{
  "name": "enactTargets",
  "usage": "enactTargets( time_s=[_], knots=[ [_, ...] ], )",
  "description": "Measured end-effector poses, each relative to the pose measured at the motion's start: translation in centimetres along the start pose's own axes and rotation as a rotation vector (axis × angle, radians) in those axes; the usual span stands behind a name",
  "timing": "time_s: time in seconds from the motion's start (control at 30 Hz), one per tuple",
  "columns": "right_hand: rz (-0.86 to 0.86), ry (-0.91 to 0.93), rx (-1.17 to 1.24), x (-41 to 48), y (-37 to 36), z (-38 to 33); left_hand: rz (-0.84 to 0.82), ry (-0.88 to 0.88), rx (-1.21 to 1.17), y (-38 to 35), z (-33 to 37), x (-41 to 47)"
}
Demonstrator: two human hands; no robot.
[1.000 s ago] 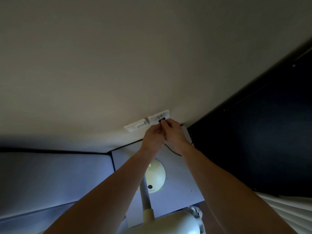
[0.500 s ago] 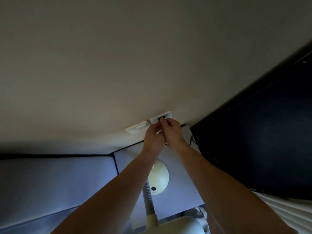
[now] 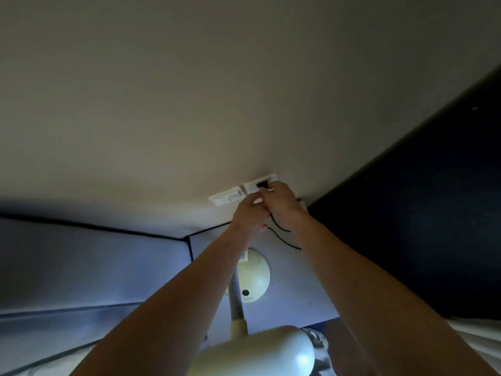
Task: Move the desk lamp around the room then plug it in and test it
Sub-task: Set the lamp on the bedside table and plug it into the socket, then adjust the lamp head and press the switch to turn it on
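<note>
Both hands point(image 3: 267, 210) crowd the plug point(image 3: 262, 184), hiding their grip.

A white light switch point(image 3: 227, 196) sits on the beige wall point(image 3: 217, 90), beside a dark panel point(image 3: 433, 213).

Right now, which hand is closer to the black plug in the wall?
Right. The right hand pinches the black plug at the outlet; the left hand sits just below.

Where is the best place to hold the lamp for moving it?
Grip the ribbed neck from the side, just above the round base. It stands upright, thin enough for one hand to close around; the smooth, wide head offers no such hold.
</note>
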State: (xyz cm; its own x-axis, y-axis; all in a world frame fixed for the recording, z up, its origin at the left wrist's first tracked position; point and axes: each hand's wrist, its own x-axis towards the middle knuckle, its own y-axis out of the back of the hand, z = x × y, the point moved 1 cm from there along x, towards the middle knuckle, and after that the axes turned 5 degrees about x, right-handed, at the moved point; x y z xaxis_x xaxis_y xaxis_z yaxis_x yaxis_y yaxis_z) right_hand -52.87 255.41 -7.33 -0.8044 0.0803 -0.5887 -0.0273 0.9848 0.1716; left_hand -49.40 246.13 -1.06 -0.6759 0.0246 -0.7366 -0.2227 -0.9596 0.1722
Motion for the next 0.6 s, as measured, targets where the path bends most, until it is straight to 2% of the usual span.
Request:
enactTargets(
  time_s=[0.07, 0.13, 0.23, 0.33, 0.6],
  knots=[
    [-0.034, 0.0, 0.005, -1.3, 0.1, 0.7, 0.016, -0.002, 0.026, 0.0, 0.1, -1.4],
    [-0.082, -0.03, -0.009, -2.3, 0.6, 2.0, 0.058, 0.035, -0.065, -0.3, 0.0, -2.7],
    [-0.168, 0.015, -0.254, -3.9, 1.6, 4.0, 0.129, 0.05, -0.112, -0.7, -0.6, -4.6],
    [-0.178, 0.079, -0.417, -5.6, 2.3, 6.0, 0.153, 0.011, -0.115, -0.8, -1.8, -6.7],
    [-0.144, 0.199, -0.476, -9.8, 3.5, 9.1, 0.129, 0.001, -0.05, -0.2, -6.1, -10.3]
  ],
)
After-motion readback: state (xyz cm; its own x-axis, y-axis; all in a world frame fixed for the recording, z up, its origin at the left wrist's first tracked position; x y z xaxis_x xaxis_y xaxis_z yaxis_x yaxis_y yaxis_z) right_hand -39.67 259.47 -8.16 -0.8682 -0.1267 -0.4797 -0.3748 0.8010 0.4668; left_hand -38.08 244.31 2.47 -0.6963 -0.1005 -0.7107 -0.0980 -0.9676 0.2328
